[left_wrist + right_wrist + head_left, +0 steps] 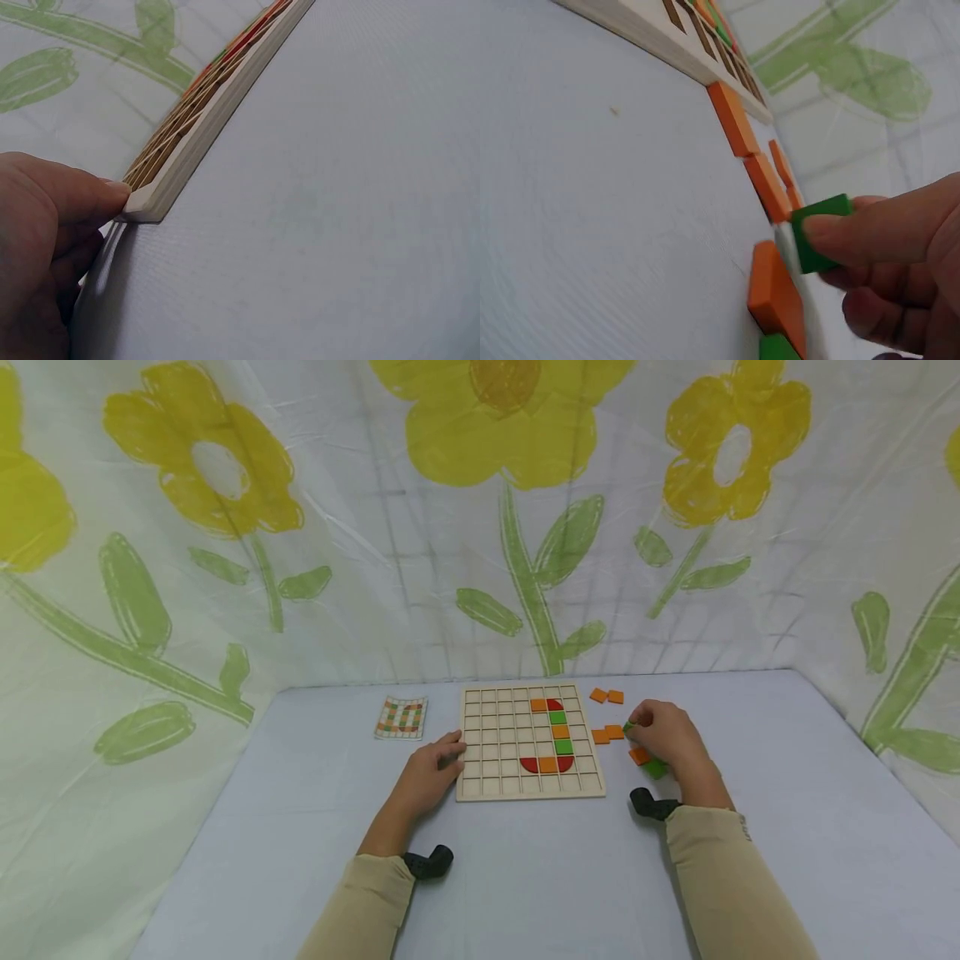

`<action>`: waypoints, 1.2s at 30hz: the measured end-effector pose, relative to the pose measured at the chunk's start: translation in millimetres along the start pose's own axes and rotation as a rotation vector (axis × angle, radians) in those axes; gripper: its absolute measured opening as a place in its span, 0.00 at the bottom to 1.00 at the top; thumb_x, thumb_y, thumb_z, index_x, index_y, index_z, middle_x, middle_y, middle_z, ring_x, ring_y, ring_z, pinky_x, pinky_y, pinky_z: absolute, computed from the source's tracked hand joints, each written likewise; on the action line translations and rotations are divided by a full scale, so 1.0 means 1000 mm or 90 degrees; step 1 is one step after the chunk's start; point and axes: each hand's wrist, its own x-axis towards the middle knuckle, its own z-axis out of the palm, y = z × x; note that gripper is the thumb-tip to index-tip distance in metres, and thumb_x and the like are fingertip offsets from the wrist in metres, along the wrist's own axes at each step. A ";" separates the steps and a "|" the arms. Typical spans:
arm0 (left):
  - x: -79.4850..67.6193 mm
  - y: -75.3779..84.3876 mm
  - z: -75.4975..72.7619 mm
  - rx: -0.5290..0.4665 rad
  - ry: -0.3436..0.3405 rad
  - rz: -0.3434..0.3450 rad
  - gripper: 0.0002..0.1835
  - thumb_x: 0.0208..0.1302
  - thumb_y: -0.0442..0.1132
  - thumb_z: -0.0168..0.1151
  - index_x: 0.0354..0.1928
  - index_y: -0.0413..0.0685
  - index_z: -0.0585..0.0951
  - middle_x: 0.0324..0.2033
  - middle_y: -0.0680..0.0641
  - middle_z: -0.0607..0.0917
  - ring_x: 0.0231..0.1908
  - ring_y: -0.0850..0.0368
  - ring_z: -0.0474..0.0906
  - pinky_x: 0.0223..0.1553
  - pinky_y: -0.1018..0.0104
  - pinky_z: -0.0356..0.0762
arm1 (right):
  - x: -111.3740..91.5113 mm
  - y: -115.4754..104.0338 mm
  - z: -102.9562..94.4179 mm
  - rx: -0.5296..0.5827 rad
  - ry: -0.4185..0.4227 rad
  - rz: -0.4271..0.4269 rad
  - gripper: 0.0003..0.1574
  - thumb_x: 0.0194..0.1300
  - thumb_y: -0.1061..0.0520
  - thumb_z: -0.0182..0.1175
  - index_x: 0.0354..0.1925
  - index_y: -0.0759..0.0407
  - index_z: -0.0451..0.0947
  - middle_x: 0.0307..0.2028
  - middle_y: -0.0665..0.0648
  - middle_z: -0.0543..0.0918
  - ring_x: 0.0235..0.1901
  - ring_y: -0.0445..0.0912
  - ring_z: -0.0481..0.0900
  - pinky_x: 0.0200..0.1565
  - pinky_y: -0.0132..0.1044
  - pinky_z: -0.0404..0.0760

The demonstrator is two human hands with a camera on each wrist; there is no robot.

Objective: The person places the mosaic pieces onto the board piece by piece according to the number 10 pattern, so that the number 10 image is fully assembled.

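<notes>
My right hand (663, 731) pinches a small green square tile (819, 232) between thumb and fingers, right of the board. In the right wrist view the tile is tilted above the table, beside a row of orange tiles (733, 120). My left hand (426, 775) rests at the left edge of a wooden grid board (491, 781), its fingertips touching the frame. In the left wrist view the thumb lies at the board's corner (142, 202). On the board, red, orange and green pieces (561, 732) form a hooked line in the right-hand columns.
A patterned card (401, 718) with a coloured grid lies left of the board. Two orange tiles (606, 696) lie at the board's upper right. Nearer my right hand are an orange tile (639, 756) and green tiles (656, 769). A flower-printed curtain (360, 568) stands behind the table.
</notes>
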 end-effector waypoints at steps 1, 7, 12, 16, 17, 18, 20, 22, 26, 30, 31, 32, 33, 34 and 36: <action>0.000 0.000 0.000 0.000 0.001 0.001 0.19 0.70 0.39 0.60 0.61 0.46 0.80 0.70 0.53 0.70 0.72 0.51 0.62 0.73 0.50 0.59 | 0.000 -0.002 0.000 0.010 0.009 -0.010 0.13 0.66 0.55 0.61 0.47 0.60 0.78 0.48 0.65 0.79 0.43 0.56 0.75 0.40 0.45 0.78; 0.003 -0.002 -0.004 -0.003 0.006 0.004 0.19 0.69 0.40 0.60 0.61 0.47 0.79 0.70 0.54 0.70 0.72 0.51 0.61 0.73 0.49 0.58 | -0.002 -0.031 0.009 0.065 0.050 -0.082 0.16 0.70 0.58 0.58 0.54 0.59 0.78 0.50 0.65 0.82 0.48 0.57 0.78 0.46 0.50 0.80; 0.004 -0.003 -0.005 -0.001 0.006 0.009 0.19 0.70 0.39 0.60 0.61 0.47 0.80 0.70 0.54 0.70 0.72 0.50 0.61 0.73 0.49 0.58 | -0.007 -0.070 0.031 0.080 -0.011 -0.184 0.14 0.67 0.60 0.60 0.51 0.58 0.83 0.47 0.60 0.85 0.48 0.53 0.81 0.46 0.46 0.83; 0.003 -0.006 -0.003 0.002 0.001 0.013 0.18 0.70 0.39 0.60 0.60 0.48 0.80 0.70 0.53 0.70 0.72 0.48 0.61 0.73 0.48 0.58 | -0.009 -0.094 0.053 0.060 -0.073 -0.214 0.11 0.65 0.58 0.64 0.46 0.55 0.86 0.43 0.54 0.86 0.43 0.48 0.81 0.43 0.42 0.83; 0.003 -0.006 -0.002 0.002 0.000 0.010 0.18 0.70 0.40 0.60 0.60 0.48 0.80 0.70 0.53 0.70 0.72 0.49 0.61 0.73 0.48 0.58 | -0.009 -0.098 0.058 0.056 -0.081 -0.211 0.11 0.64 0.58 0.65 0.45 0.54 0.86 0.43 0.53 0.86 0.43 0.47 0.81 0.43 0.41 0.83; 0.002 -0.007 -0.001 0.003 -0.001 0.011 0.18 0.70 0.40 0.60 0.60 0.49 0.80 0.70 0.53 0.70 0.72 0.49 0.62 0.73 0.48 0.58 | -0.009 -0.101 0.062 0.055 -0.086 -0.206 0.10 0.64 0.58 0.65 0.44 0.54 0.87 0.42 0.53 0.86 0.43 0.47 0.80 0.43 0.41 0.83; 0.002 -0.008 0.000 0.007 0.000 0.017 0.18 0.69 0.39 0.60 0.59 0.48 0.81 0.69 0.53 0.71 0.72 0.48 0.62 0.73 0.48 0.59 | -0.009 -0.106 0.067 0.055 -0.092 -0.192 0.09 0.63 0.58 0.66 0.43 0.53 0.87 0.42 0.52 0.86 0.43 0.47 0.81 0.45 0.43 0.82; 0.001 -0.008 0.001 0.006 0.001 0.019 0.18 0.69 0.39 0.60 0.59 0.47 0.81 0.69 0.52 0.71 0.71 0.48 0.63 0.73 0.48 0.59 | -0.007 -0.108 0.071 0.049 -0.097 -0.183 0.09 0.63 0.58 0.66 0.43 0.53 0.87 0.41 0.52 0.86 0.43 0.47 0.81 0.45 0.44 0.82; 0.002 -0.007 0.002 0.010 0.003 0.025 0.18 0.69 0.39 0.60 0.60 0.47 0.80 0.69 0.52 0.71 0.71 0.48 0.63 0.73 0.48 0.59 | -0.006 -0.108 0.075 0.037 -0.112 -0.166 0.09 0.64 0.58 0.65 0.43 0.53 0.87 0.45 0.53 0.85 0.48 0.50 0.81 0.47 0.44 0.82; 0.002 -0.006 0.002 0.012 0.006 0.024 0.18 0.69 0.39 0.60 0.60 0.47 0.80 0.69 0.53 0.71 0.71 0.49 0.63 0.73 0.49 0.59 | -0.007 -0.107 0.077 0.004 -0.115 -0.184 0.11 0.66 0.57 0.63 0.44 0.51 0.88 0.51 0.56 0.82 0.55 0.54 0.77 0.52 0.48 0.80; 0.002 -0.006 0.002 0.013 0.007 0.023 0.18 0.69 0.39 0.60 0.60 0.48 0.80 0.69 0.53 0.71 0.71 0.49 0.63 0.73 0.49 0.59 | -0.007 -0.107 0.078 -0.002 -0.115 -0.186 0.11 0.67 0.57 0.62 0.45 0.51 0.88 0.52 0.56 0.81 0.57 0.54 0.76 0.54 0.48 0.80; 0.002 -0.005 0.002 0.014 0.007 0.023 0.18 0.69 0.39 0.60 0.59 0.48 0.81 0.69 0.53 0.71 0.71 0.49 0.63 0.73 0.49 0.60 | -0.007 -0.106 0.077 -0.006 -0.116 -0.189 0.12 0.68 0.57 0.61 0.46 0.50 0.88 0.52 0.57 0.81 0.56 0.54 0.77 0.54 0.49 0.80; 0.002 -0.005 0.001 0.015 0.007 0.022 0.18 0.69 0.39 0.60 0.59 0.48 0.81 0.69 0.53 0.71 0.71 0.50 0.63 0.73 0.49 0.60 | -0.007 -0.106 0.076 -0.007 -0.116 -0.189 0.12 0.69 0.56 0.61 0.47 0.50 0.87 0.51 0.56 0.82 0.54 0.53 0.77 0.53 0.48 0.80; 0.001 -0.005 0.001 0.015 0.007 0.020 0.18 0.69 0.39 0.60 0.59 0.48 0.81 0.69 0.53 0.71 0.71 0.50 0.63 0.73 0.50 0.60 | -0.006 -0.104 0.075 -0.009 -0.113 -0.187 0.13 0.69 0.56 0.60 0.49 0.50 0.87 0.50 0.56 0.82 0.52 0.52 0.78 0.51 0.47 0.80; 0.001 -0.006 0.001 0.013 0.006 0.020 0.18 0.69 0.39 0.60 0.59 0.48 0.81 0.69 0.53 0.71 0.71 0.50 0.63 0.73 0.49 0.60 | -0.004 -0.099 0.070 0.002 -0.105 -0.180 0.15 0.69 0.55 0.60 0.52 0.51 0.85 0.49 0.57 0.82 0.47 0.51 0.78 0.46 0.45 0.81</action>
